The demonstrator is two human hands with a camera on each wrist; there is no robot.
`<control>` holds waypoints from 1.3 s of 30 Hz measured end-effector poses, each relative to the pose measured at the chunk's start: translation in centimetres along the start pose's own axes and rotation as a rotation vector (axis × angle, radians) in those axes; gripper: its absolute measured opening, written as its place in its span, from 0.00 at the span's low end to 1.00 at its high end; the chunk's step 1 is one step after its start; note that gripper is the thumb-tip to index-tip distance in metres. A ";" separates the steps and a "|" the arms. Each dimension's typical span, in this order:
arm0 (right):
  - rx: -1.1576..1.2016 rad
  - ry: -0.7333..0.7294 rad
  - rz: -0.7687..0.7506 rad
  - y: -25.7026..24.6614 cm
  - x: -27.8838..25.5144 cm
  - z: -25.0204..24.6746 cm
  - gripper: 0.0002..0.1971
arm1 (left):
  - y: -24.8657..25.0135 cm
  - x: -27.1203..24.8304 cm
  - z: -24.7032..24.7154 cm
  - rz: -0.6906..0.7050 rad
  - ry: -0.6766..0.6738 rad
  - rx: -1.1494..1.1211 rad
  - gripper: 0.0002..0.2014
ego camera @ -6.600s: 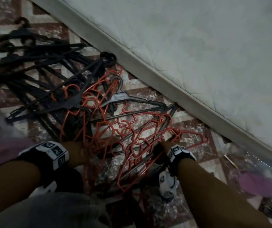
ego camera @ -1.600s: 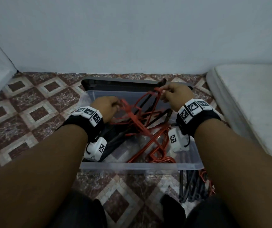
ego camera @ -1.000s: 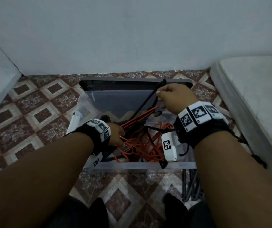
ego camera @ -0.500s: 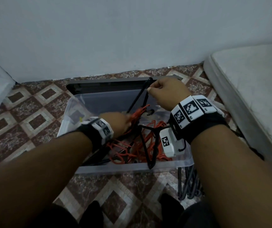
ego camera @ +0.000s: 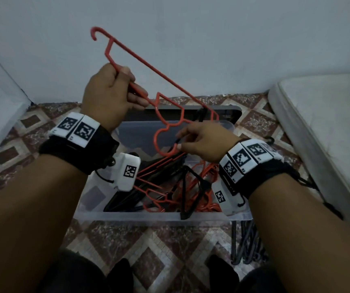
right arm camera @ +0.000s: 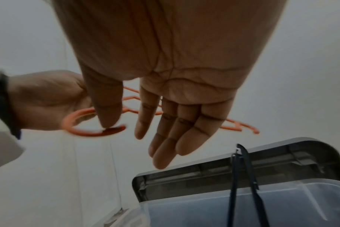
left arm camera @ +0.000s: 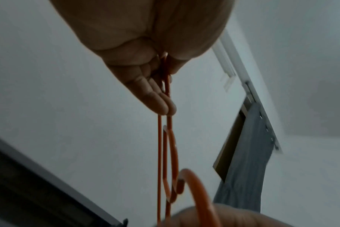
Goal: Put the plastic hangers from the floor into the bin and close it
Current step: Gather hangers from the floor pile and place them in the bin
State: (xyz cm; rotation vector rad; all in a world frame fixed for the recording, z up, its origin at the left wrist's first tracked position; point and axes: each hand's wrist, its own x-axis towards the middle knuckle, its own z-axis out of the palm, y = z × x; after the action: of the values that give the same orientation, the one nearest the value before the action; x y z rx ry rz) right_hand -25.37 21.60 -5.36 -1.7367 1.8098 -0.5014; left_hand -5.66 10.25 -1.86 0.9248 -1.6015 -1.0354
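An orange hanger (ego camera: 165, 96) is held up above the clear bin (ego camera: 161, 216), pinched near one end by the curled fingers and thumb of the left hand (ego camera: 110, 98). Its hook is met by the right hand (ego camera: 203, 142), whose fingers are seen loosely extended in the right wrist view, the thumb touching the hook. Inside the bin a tangle of orange and black hangers (ego camera: 169, 187) is piled. Behind the bin, its dark lid (ego camera: 229, 115) is propped against the white wall (ego camera: 191, 39). Right of the bin, more dark hangers (ego camera: 245, 242) are left on the patterned tile floor (ego camera: 127, 237), with a mattress (ego camera: 328, 127) farther right.
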 end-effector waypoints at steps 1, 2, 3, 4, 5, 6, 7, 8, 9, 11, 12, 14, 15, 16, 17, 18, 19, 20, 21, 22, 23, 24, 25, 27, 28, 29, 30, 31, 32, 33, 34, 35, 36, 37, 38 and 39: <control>0.017 0.010 -0.039 -0.4 0.1 0.3 0.17 | -0.3 0.1 0.0 -0.037 0.018 -0.081 0.12; 0.035 0.048 -0.071 -0.7 0.2 0.6 0.17 | -0.6 0.3 0.0 -0.077 0.040 -0.147 0.12; 0.054 0.110 -0.095 -1.1 0.3 0.8 0.16 | -1.0 0.5 0.1 -0.119 0.069 -0.197 0.12; 0.066 0.187 -0.114 -1.5 0.4 0.9 0.15 | -1.4 0.7 0.1 -0.165 0.107 -0.245 0.12; 0.067 0.276 -0.126 -1.8 0.5 0.9 0.15 | -1.8 0.9 0.2 -0.218 0.151 -0.300 0.12; 0.061 0.374 -0.136 -1.9 0.6 0.7 0.16 | -2.1 1.0 0.3 -0.276 0.194 -0.365 0.12; 0.059 0.464 -0.151 -2.0 0.5 0.4 0.18 | -2.3 1.1 0.3 -0.338 0.230 -0.437 0.12; 0.061 0.511 -0.178 -2.1 0.3 0.1 0.19 | -2.7 1.2 0.4 -0.392 0.261 -0.505 0.13; 0.052 0.500 -0.217 -2.2 0.1 -0.2 0.19 | -2.9 1.2 0.5 -0.437 0.289 -0.557 0.13; -0.069 0.391 -0.293 -2.6 0.0 -0.4 0.16 | -3.4 0.8 0.8 -0.526 0.286 -0.606 0.13; -0.145 0.354 -0.306 -2.6 0.1 -0.4 0.13 | -3.8 0.5 1.0 -0.577 0.240 -0.616 0.13; -0.207 0.349 -0.254 -2.4 0.7 -0.7 0.12 | -5.0 -0.3 1.6 -0.704 0.088 -0.531 0.14; -0.221 0.351 -0.197 -2.1 0.9 -1.0 0.13 | -5.8 -0.8 1.8 -0.760 -0.019 -0.397 0.16; -0.237 0.342 -0.130 -1.6 1.0 -1.3 0.14 | -6.7 -1.6 1.8 -0.762 -0.171 -0.137 0.17; -0.253 0.332 -0.065 -1.1 0.9 -1.6 0.13 | -7.8 -2.4 1.8 -0.681 -0.403 0.233 0.17; -0.261 0.320 -0.010 -0.5 0.8 -1.9 0.13 | -9.3 -3.4 1.8 -0.546 -0.688 0.594 0.14; -0.259 0.305 0.035 0.1 0.7 -2.2 0.13 | -10.6 -4.5 2.0 -0.443 -0.956 0.897 0.13; -0.255 0.285 0.072 0.6 0.6 -2.4 0.15 | -11.7 -5.9 2.4 -0.450 -1.187 1.089 0.12; -0.247 0.260 0.104 1.0 0.6 -2.6 0.16 | -12.7 -7.1 2.8 -0.507 -1.374 1.190 0.14; -0.233 0.240 0.131 1.2 0.6 -2.8 0.16 | -13.4 -8.0 3.1 -0.565 -1.509 1.239 0.19; -0.221 0.225 0.155 1.4 0.6 -2.9 0.16 | -13.8 -8.7 3.4 -0.584 -1.598 1.263 0.21; -0.215 0.215 0.175 1.5 0.6 -3.0 0.15 | -14.1 -8.9 3.6 -0.572 -1.642 1.273 0.23; -0.217 0.213 0.186 1.7 0.6 -3.1 0.15 | -14.1 -8.9 3.7 -0.545 -1.661 1.292 0.24; -0.212 0.228 0.184 2.1 0.5 -3.2 0.13 | -14.3 -8.8 3.8 -0.557 -1.647 1.301 0.27; -0.199 0.243 0.178 2.2 0.4 -3.2 0.13 | -14.6 -8.9 3.9 -0.579 -1.644 1.293 0.29; -0.179 0.258 0.172 2.3 0.4 -3.2 0.12 | -14.8 -9.0 4.0 -0.610 -1.640 1.272 0.30; -0.154 0.274 0.167 2.3 0.3 -3.2 0.11 | -15.1 -9.4 4.2 -0.635 -1.627 1.254 0.32; -0.128 0.292 0.162 2.4 0.2 -3.2 0.11 | -15.3 -9.8 4.2 -0.647 -1.608 1.250 0.33; -0.106 0.315 0.158 2.6 0.2 -3.2 0.10 | -15.7 -10.1 4.4 -0.652 -1.594 1.252 0.33; -0.088 0.345 0.154 2.7 0.1 -3.2 0.10 | -15.9 -10.5 4.4 -0.649 -1.596 1.260 0.33; -0.072 0.378 0.151 2.7 0.1 -3.3 0.10 | -15.9 -10.6 4.5 -0.639 -1.610 1.275 0.33; -0.053 0.412 0.149 2.8 0.1 -3.3 0.09 | -15.6 -10.5 4.4 -0.619 -1.626 1.293 0.31; -0.036 0.445 0.146 2.8 0.0 -3.3 0.10 | -15.1 -10.1 4.3 -0.579 -1.637 1.299 0.28; -0.025 0.472 0.143 2.8 0.0 -3.4 0.10 | -14.3 -9.4 4.2 -0.510 -1.626 1.291 0.23; -0.014 0.492 0.139 2.8 0.0 -3.4 0.10 | -13.4 -8.6 4.0 -0.413 -1.572 1.277 0.17; -0.003 0.505 0.134 2.9 0.0 -3.4 0.10 | -12.3 -7.6 3.8 -0.306 -1.470 1.255 0.13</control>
State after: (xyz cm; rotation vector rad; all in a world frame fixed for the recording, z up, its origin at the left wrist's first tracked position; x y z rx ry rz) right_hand -29.74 21.43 -4.57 -1.5685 2.2489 -0.9450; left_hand -6.54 13.65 -16.41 1.2597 -3.6604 -0.8095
